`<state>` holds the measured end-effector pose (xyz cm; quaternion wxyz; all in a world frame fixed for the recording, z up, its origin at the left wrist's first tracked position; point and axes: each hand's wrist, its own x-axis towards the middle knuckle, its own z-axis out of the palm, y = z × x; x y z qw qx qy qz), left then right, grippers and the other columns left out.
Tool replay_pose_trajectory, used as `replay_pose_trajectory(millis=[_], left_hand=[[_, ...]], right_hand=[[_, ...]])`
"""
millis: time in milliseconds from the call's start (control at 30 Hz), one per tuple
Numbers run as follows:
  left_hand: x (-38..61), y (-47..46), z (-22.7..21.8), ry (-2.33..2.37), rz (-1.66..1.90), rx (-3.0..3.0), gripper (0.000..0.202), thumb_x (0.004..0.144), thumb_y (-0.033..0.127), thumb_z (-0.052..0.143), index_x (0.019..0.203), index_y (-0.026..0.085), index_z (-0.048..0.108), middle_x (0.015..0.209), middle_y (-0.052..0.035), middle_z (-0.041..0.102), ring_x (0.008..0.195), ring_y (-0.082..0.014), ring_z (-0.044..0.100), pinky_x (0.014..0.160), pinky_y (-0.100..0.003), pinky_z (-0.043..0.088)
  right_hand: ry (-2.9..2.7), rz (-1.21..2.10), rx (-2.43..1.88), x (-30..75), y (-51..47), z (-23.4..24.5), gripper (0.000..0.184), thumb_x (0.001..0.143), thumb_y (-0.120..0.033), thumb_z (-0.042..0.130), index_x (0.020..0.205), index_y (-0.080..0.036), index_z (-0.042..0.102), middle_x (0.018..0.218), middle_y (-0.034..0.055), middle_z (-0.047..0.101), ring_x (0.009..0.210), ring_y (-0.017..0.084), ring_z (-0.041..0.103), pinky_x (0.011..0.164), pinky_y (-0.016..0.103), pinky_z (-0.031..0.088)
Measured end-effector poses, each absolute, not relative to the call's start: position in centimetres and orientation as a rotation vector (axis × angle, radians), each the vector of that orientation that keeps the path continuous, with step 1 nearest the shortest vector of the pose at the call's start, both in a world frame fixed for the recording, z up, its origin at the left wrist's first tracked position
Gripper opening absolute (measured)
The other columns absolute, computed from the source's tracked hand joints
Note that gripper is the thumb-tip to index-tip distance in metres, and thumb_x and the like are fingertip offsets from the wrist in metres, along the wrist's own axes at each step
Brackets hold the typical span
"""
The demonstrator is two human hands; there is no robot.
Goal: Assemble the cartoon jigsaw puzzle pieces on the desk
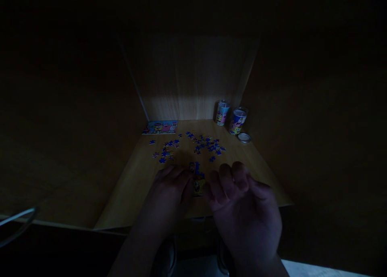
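Note:
The scene is very dark. A small joined cluster of puzzle pieces (198, 179), blue and yellow, lies near the front of a wooden desk (133, 188). My left hand (169, 192) rests palm down beside it, its fingertips touching the cluster's left edge. My right hand (242, 204) is just to the right, fingers curled inward with the fingertips against the cluster's right side. Several loose blue puzzle pieces (193, 144) are scattered across the middle of the desk beyond both hands.
A cartoon picture card (160, 127) lies flat at the back left of the desk. Two printed cylindrical tubs (223, 112) (238, 120) stand at the back right, with a round lid (244, 138) beside them. Wooden side panels enclose the desk.

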<state>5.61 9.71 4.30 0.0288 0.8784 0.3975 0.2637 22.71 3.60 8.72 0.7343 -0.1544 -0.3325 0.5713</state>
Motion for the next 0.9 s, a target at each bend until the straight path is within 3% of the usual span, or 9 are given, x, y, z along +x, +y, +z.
replay_pose_trajectory(millis=[200,700,900], left_hand=[[5.7,9.8,4.1,1.225,0.856,2.689,0.020,0.103,0.011,0.062,0.108,0.021,0.078,0.106,-0.0080,0.082,0.099,-0.0298,0.074,0.092,-0.052,0.062],[5.5,9.9,4.1,1.210,0.862,2.741,0.018,0.105,0.014,0.060,0.107,0.022,0.076,0.105,-0.0068,0.082,0.096,-0.0272,0.076,0.089,-0.047,0.062],[5.4,9.9,3.7,1.214,0.869,2.714,0.018,0.106,0.015,0.059,0.110,0.021,0.076,0.108,-0.0082,0.081,0.097,-0.0285,0.075,0.090,-0.050,0.063]], right_hand=[[-0.630,1.231,-0.363,22.3,3.3,9.4,0.052,0.107,-0.047,0.051,0.070,-0.025,0.022,0.066,-0.0060,0.017,0.057,0.017,0.022,0.055,0.033,0.036],[-0.609,1.170,-0.385,23.0,3.2,8.9,0.052,0.107,-0.046,0.052,0.072,-0.026,0.020,0.069,-0.0055,0.016,0.059,0.019,0.019,0.055,0.034,0.032],[-0.537,1.171,-0.342,23.4,3.2,8.6,0.048,0.107,-0.042,0.050,0.071,-0.027,0.022,0.071,-0.0049,0.016,0.062,0.020,0.017,0.056,0.035,0.030]])
